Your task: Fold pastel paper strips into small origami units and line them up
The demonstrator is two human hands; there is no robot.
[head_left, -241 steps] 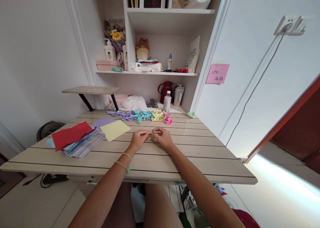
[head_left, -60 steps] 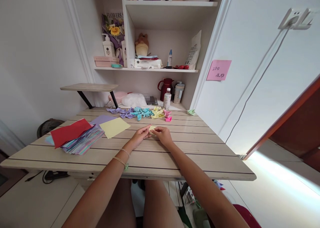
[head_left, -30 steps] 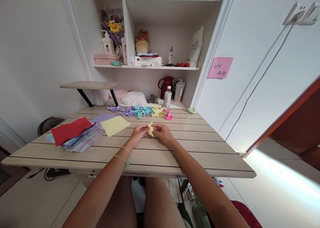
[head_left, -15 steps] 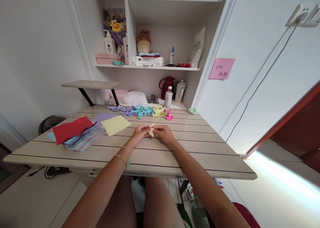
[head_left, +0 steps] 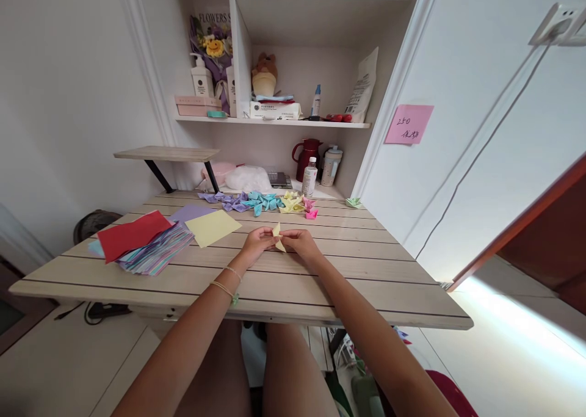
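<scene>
A small piece of folded yellow paper [head_left: 277,229] is pinched between my two hands over the middle of the desk. My left hand [head_left: 257,243] closes on its left side, and my right hand [head_left: 298,241] grips the right side. Pointed ends of the paper stick out above and below my fingertips. Behind my hands lies a row of folded paper pieces: purple [head_left: 233,201], blue [head_left: 262,203], yellow [head_left: 291,203] and pink [head_left: 311,209]. To the left, a flat yellow sheet [head_left: 213,228] rests beside a stack of coloured paper [head_left: 158,250] topped by a red sheet [head_left: 132,235].
A white-capped bottle [head_left: 309,177], a dark red jug [head_left: 306,159] and a tumbler [head_left: 331,165] stand at the back. One green folded piece [head_left: 353,203] lies at the back right. A small raised shelf [head_left: 167,154] stands on the back left of the desk [head_left: 389,282].
The folded yellow paper has turned a little in my fingers, its lower point now showing further right. Both hands stay almost in place. The view has shifted slightly.
</scene>
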